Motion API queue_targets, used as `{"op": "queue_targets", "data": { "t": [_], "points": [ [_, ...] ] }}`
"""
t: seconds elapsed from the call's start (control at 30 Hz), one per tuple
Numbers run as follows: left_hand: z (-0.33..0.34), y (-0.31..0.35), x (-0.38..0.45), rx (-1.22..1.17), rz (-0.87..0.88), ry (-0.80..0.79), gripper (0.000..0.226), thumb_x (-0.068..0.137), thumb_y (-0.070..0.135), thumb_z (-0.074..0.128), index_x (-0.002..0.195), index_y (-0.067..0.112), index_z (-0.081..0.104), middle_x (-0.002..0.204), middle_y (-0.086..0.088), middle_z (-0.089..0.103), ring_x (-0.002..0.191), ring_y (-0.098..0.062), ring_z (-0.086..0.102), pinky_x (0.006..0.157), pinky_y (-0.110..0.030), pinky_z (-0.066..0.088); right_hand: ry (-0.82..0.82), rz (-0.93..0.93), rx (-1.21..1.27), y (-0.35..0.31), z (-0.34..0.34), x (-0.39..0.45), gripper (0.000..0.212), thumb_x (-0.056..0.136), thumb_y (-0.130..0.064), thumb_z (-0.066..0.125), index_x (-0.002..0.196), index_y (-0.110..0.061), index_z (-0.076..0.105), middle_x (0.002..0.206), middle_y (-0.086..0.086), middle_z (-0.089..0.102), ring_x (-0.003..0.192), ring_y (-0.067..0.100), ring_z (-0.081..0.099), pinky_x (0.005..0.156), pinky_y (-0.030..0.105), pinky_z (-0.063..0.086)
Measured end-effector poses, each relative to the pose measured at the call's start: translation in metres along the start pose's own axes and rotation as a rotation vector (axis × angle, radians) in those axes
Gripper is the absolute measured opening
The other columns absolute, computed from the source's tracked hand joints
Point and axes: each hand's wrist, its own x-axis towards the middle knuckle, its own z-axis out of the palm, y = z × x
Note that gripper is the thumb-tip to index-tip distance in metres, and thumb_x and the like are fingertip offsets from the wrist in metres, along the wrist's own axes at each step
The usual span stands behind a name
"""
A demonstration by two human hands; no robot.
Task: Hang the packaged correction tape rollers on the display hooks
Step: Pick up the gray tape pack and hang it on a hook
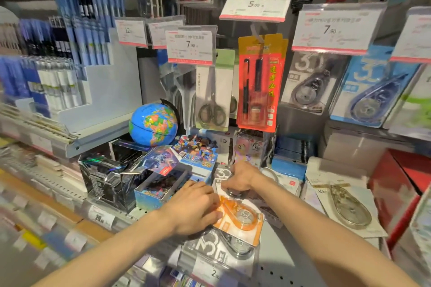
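Several packaged correction tape rollers lie in a loose pile on the shelf. My left hand (196, 207) rests on an orange pack (242, 216), fingers curled at its left edge. My right hand (240, 179) grips a grey-white pack (221, 176) just behind the orange one. A clear grey pack (224, 249) lies under the orange one, nearer to me. More roller packs hang on the display hooks above right: a grey pack (310, 83) and a blue pack (373, 93). A beige pack (345, 202) lies at the right of the shelf.
A globe (152, 123) and open card boxes (158, 184) stand left of the pile. Scissors (213, 93) and a red pen pack (260, 83) hang behind it, under price tags (335, 29). A red box (401, 184) stands at the right.
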Motion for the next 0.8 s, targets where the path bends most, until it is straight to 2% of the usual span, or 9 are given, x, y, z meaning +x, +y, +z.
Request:
{"op": "queue_targets", "data": {
  "t": [0.1, 0.17, 0.23, 0.3, 0.37, 0.5, 0.6, 0.67, 0.8],
  "points": [
    [-0.002, -0.002, -0.001, -0.027, 0.012, 0.061, 0.039, 0.098, 0.056, 0.044, 0.116, 0.027, 0.061, 0.118, 0.005, 0.058, 0.116, -0.016, 0.049, 0.105, -0.036, 0.036, 0.043, -0.009, 0.071, 0.005, -0.003, 0.0, 0.031, 0.07, -0.045, 0.074, 0.071, -0.024, 0.052, 0.088, -0.003, 0.054, 0.085, 0.018, 0.058, 0.072, 0.03, 0.049],
    [-0.003, -0.003, -0.002, -0.039, 0.022, 0.089, 0.038, 0.098, 0.056, 0.045, 0.118, 0.027, 0.061, 0.117, 0.006, 0.058, 0.116, -0.016, 0.049, 0.103, -0.034, 0.037, 0.055, -0.014, 0.124, 0.008, -0.004, -0.003, 0.028, 0.069, -0.037, 0.076, 0.066, -0.023, 0.051, 0.079, -0.002, 0.054, 0.082, 0.019, 0.058, 0.073, 0.034, 0.051],
    [-0.002, -0.005, -0.003, -0.067, 0.031, 0.112, 0.042, 0.097, 0.057, 0.046, 0.123, 0.028, 0.061, 0.121, 0.007, 0.061, 0.118, -0.015, 0.05, 0.104, -0.032, 0.036, 0.066, -0.027, 0.157, 0.013, -0.007, -0.005, 0.021, 0.07, -0.03, 0.077, 0.081, -0.018, 0.064, 0.083, 0.002, 0.064, 0.088, 0.022, 0.064, 0.081, 0.036, 0.055],
    [-0.001, -0.008, -0.005, -0.126, 0.036, 0.145, 0.043, 0.096, 0.059, 0.047, 0.124, 0.029, 0.061, 0.123, 0.01, 0.062, 0.119, -0.013, 0.052, 0.105, -0.031, 0.038, 0.05, -0.047, 0.179, 0.02, -0.011, -0.007, 0.046, 0.074, -0.026, 0.078, 0.116, -0.012, 0.065, 0.109, 0.008, 0.069, 0.102, 0.023, 0.065, 0.089, 0.036, 0.055],
    [-0.001, -0.011, -0.006, -0.228, 0.004, 0.202, 0.041, 0.095, 0.057, 0.051, 0.122, 0.029, 0.062, 0.121, 0.012, 0.064, 0.117, -0.009, 0.054, 0.104, -0.03, 0.04, 0.06, -0.079, 0.186, 0.026, -0.013, -0.009, 0.063, 0.076, -0.027, 0.079, 0.134, -0.014, 0.058, 0.127, 0.005, 0.064, 0.113, 0.02, 0.061, 0.096, 0.029, 0.049],
    [-0.007, -0.01, -0.002, -0.382, -0.135, 0.279, 0.032, 0.095, 0.049, 0.058, 0.118, 0.028, 0.064, 0.114, 0.015, 0.066, 0.105, -0.004, 0.056, 0.097, -0.026, 0.043, 0.086, -0.12, 0.203, 0.033, -0.015, -0.011, 0.075, 0.071, -0.034, 0.082, 0.14, -0.023, 0.053, 0.149, 0.0, 0.048, 0.128, 0.017, 0.052, 0.104, 0.028, 0.043],
    [-0.014, -0.006, 0.004, -0.509, -0.232, 0.307, 0.025, 0.095, 0.04, 0.061, 0.116, 0.026, 0.064, 0.103, 0.015, 0.069, 0.092, -0.001, 0.062, 0.082, -0.025, 0.051, 0.146, -0.104, 0.178, 0.033, -0.015, -0.016, 0.077, 0.07, -0.035, 0.081, 0.14, -0.029, 0.05, 0.143, 0.001, 0.046, 0.123, 0.018, 0.053, 0.101, 0.032, 0.045],
    [-0.018, -0.004, 0.011, -0.541, -0.295, 0.315, 0.02, 0.097, 0.035, 0.059, 0.113, 0.025, 0.063, 0.094, 0.017, 0.07, 0.081, 0.004, 0.063, 0.069, -0.018, 0.047, 0.202, -0.09, 0.171, 0.032, -0.013, -0.019, 0.079, 0.07, -0.033, 0.08, 0.142, -0.027, 0.048, 0.141, 0.003, 0.046, 0.125, 0.021, 0.051, 0.102, 0.034, 0.046],
    [-0.024, -0.004, 0.03, -0.617, -0.383, 0.289, 0.023, 0.096, 0.034, 0.06, 0.114, 0.021, 0.063, 0.089, 0.011, 0.074, 0.087, -0.011, 0.069, 0.082, -0.032, 0.054, 0.317, -0.031, 0.189, 0.028, -0.01, -0.022, 0.078, 0.074, -0.029, 0.077, 0.144, -0.021, 0.044, 0.137, 0.009, 0.045, 0.125, 0.029, 0.051, 0.1, 0.036, 0.046]
  ]
}}
